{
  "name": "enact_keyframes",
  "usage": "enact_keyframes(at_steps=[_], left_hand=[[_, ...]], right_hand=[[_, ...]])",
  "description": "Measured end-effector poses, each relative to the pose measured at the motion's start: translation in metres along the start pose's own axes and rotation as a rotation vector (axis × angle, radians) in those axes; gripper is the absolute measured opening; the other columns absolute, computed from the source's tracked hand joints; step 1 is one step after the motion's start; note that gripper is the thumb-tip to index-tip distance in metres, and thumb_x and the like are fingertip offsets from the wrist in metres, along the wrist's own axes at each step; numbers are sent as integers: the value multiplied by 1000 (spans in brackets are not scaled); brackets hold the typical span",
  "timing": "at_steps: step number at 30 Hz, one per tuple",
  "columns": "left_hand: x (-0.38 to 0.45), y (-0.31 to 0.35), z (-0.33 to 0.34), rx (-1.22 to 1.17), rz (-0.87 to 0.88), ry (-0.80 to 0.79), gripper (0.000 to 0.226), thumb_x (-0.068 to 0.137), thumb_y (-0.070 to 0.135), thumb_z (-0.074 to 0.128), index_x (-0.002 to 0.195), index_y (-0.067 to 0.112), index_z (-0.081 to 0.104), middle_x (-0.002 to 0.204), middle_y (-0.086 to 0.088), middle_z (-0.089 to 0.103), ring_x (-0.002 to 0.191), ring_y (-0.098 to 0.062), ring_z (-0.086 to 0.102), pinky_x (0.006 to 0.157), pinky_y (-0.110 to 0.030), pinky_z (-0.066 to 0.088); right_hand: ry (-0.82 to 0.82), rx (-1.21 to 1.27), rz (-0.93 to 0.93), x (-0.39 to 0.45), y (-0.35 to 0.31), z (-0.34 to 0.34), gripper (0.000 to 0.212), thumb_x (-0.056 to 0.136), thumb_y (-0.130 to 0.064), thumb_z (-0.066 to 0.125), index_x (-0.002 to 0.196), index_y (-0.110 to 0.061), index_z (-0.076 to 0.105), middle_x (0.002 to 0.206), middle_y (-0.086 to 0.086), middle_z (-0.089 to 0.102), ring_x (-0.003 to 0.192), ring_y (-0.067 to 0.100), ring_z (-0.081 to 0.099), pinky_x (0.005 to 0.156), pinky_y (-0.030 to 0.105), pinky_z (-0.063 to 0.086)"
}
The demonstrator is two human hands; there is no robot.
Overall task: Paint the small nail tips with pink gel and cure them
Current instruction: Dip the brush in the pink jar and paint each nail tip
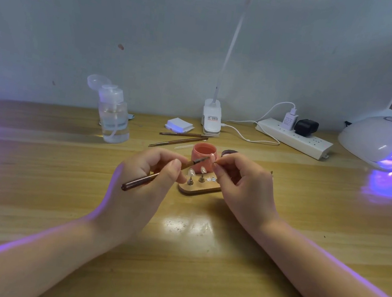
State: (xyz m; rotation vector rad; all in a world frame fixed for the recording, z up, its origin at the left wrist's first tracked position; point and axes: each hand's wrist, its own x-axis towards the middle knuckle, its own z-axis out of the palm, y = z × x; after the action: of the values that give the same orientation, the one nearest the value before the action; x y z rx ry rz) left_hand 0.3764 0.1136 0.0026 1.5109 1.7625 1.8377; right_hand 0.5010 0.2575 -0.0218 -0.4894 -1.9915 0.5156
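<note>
I read painting as underway: left hand (148, 169) grips the brush (162, 172), right hand (238, 178) pinches one nail tip (213, 163) before the pink gel pot (203, 154) (two unpainted-looking tips (191, 172) wait on the stand (198, 188)); curing in the lit lamp (386, 142) remains.

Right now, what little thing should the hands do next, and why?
Probably stroke pink gel onto the nail tip pinched by the right hand. The left hand holds the brush with its tip right at that nail, by the open pink gel jar.
</note>
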Motion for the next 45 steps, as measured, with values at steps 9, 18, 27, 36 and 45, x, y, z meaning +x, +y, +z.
enact_keyframes(at_steps=[9,18,27,36,45], left_hand=[[2,-1,0,-65,-17,23,14,91,20,57,93,19,71,76,5,72,72,1,61,66,-9,43],[1,-1,0,-80,-1,18,20,88,23,53,94,18,71,77,3,72,76,-2,63,67,-10,45],[-1,-2,0,-71,17,15,17,86,23,53,91,18,70,75,4,71,76,-5,64,68,-11,45],[-4,-2,0,-41,48,-8,17,83,31,55,87,21,68,73,6,69,73,-3,61,67,-11,43],[-6,-2,0,21,68,-30,24,79,40,50,85,26,68,73,9,69,77,-7,60,69,-19,41]], right_hand=[[-22,32,35,0,-1,-1,4,85,-7,70,88,-6,71,72,3,68,66,22,63,64,46,52],[-17,26,45,0,-2,-1,3,85,-9,70,87,-7,72,69,1,67,63,19,62,62,43,52],[-21,9,46,0,-3,-1,4,84,-10,71,87,-8,72,71,-2,67,64,13,62,62,36,52],[-19,25,61,0,-2,-1,6,85,-9,71,90,-7,72,73,1,69,66,15,64,64,40,53],[0,66,101,0,0,0,5,85,-9,70,89,-7,72,73,4,69,67,20,67,65,46,54]])
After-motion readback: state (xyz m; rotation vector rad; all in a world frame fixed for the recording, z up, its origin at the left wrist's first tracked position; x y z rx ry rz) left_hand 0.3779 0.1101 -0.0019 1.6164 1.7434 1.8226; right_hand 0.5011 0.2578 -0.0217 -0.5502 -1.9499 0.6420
